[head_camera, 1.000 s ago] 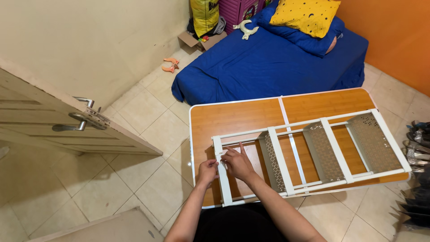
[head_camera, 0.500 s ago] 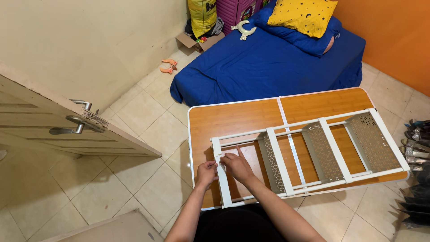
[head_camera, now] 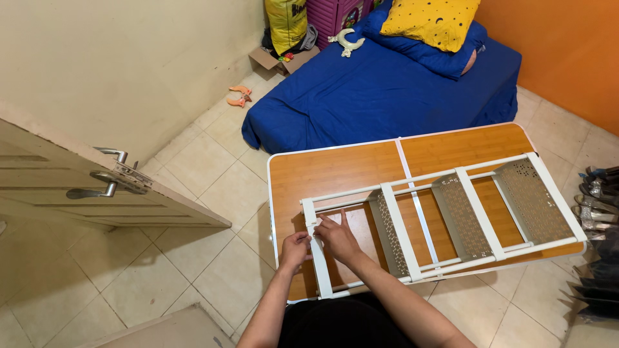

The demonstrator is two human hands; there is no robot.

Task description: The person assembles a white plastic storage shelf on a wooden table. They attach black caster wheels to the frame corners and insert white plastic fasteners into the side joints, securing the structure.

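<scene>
Hands work at the near end of a white rack (head_camera: 445,216) that lies flat on a wood-look tabletop (head_camera: 342,169), and the head view is the only one to go by. The left hand (head_camera: 294,250) curls its fingers round the white end bar (head_camera: 317,258) of the rack and pinches it from the outside. The right hand (head_camera: 338,238) lies over the same bar from the inside, with its fingers pressed on a small white piece there; it is too small to tell what that piece is. To do this well, it seems best to hold the bar firm with one hand so it cannot slide, push straight with the other, and keep the long rails flat on the tabletop so the rack does not twist. The rack has three grey shelves with little holes (head_camera: 461,216) set between its rails, and it reaches nearly to the far right edge of the tabletop. Around it the floor is pale tile (head_camera: 213,167). A bed with a blue sheet (head_camera: 380,90) stands just behind the tabletop, with a yellow pillow (head_camera: 431,20) on it. An open door with a metal handle (head_camera: 97,189) is on the left. Some shoes (head_camera: 596,193) lie by the orange wall (head_camera: 567,45) on the right.
</scene>
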